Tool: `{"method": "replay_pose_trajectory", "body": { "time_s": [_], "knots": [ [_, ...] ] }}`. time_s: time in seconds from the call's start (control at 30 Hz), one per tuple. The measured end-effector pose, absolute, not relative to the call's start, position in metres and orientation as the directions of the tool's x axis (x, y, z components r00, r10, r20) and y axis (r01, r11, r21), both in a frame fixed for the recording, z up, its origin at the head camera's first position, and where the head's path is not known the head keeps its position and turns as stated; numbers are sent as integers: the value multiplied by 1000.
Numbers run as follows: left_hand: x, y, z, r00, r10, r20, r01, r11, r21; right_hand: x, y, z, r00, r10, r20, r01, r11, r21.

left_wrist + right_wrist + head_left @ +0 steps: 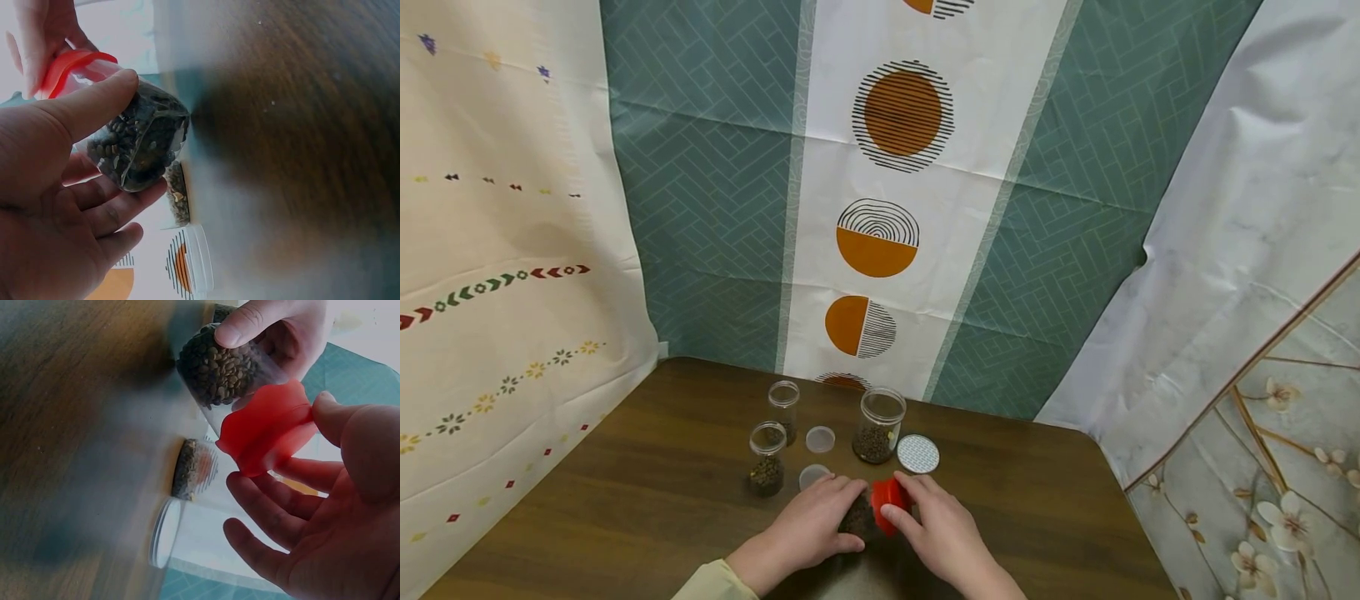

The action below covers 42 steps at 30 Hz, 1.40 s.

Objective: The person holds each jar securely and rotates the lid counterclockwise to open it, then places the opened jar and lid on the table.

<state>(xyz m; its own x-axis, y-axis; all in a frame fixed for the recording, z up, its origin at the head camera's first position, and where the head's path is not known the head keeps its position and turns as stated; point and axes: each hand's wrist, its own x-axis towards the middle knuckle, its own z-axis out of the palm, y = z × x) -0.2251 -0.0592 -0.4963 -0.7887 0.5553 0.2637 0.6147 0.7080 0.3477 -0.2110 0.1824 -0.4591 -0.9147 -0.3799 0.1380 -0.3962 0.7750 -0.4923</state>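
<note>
Low over the near part of the table, my left hand (808, 523) grips a small clear jar (140, 140) partly filled with dark brown beans (215, 372). The jar leans, its mouth turned toward my right hand (947, 533). A bright red lid (269, 428), soft-looking with a wavy rim, sits over that mouth. My right thumb and fingertips pinch the lid from its outer side. In the left wrist view, the left thumb presses along the jar's side while the fingers support it from the other side.
Beyond the hands stands a larger clear jar (882, 429) of brown contents, beside a round patterned lid (918, 454). Two smaller open jars, a nearer one (767, 462) and a farther one (783, 407), stand to the left. Two clear round lids (820, 439) lie between. Fabric (722, 167) hangs behind the table.
</note>
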Motion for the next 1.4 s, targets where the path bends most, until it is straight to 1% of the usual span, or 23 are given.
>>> {"method": "replay_pose_trajectory", "body": {
  "time_s": [0.2,0.63,1.07,1.4],
  "knots": [
    [-225,-59,-497,-789,553,269,615,709,347,-212,181,-458,-915,-381,133,-395,778,-488],
    [-225,-59,-495,-794,551,257,608,705,365,-213,182,-459,-895,-416,157,-440,774,-455],
    [-225,-58,-497,-785,562,260,619,703,350,-210,183,-460,-878,-438,194,-478,766,-430],
    [-224,-58,-496,-782,567,259,623,702,345,-210,183,-461,-870,-457,187,-492,767,-412]
  ]
}}
